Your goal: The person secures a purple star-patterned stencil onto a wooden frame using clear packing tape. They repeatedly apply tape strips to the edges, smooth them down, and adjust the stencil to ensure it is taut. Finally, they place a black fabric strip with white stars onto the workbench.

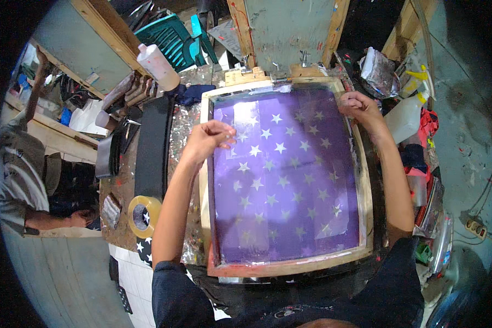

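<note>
A wooden-framed printing screen (pixel 366 197) lies flat in front of me, its purple mesh (pixel 284 180) covered with a pattern of pale stars. My left hand (pixel 208 139) rests at the screen's left inner edge, fingertips pinched on the mesh near the frame. My right hand (pixel 361 106) grips the frame's far right corner, fingers curled over the wood. Both forearms reach up from the lower edge along the two sides of the screen.
A roll of clear tape (pixel 145 213) and a long black strip (pixel 153 147) lie left of the screen. A white bottle (pixel 158 65) stands at the back left; spray bottles (pixel 413 109) and rags crowd the right. Another person sits at far left (pixel 22 175).
</note>
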Motion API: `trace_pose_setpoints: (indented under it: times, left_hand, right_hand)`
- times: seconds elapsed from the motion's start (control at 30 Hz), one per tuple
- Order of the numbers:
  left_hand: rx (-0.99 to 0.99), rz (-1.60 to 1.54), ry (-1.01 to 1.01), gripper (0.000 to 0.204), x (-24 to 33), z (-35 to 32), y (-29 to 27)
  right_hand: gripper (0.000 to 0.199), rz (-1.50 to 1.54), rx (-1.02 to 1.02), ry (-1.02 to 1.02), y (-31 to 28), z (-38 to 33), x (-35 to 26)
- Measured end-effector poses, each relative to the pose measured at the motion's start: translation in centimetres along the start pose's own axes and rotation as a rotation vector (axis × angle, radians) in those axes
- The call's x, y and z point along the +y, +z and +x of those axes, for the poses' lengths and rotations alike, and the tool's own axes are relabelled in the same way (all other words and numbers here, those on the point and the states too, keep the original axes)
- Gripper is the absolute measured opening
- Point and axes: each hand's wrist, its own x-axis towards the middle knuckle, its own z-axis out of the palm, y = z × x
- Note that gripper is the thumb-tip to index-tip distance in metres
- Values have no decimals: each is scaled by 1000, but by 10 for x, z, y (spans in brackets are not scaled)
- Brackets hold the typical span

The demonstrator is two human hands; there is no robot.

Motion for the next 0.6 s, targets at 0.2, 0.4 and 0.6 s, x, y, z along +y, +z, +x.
trace_pose_setpoints:
  times: [0.2,0.4,0.6]
  left_hand:
    - [119,377,87,15,-19,84,-4]
    - [200,525,157,15,-33,95,4]
    - [212,646,129,14,-42,89,14]
  right_hand:
    - [36,-144,-47,-174,7,40,55]
    - [35,-429,20,-195,12,54,56]
    - [35,-499,117,-167,24,51,62]
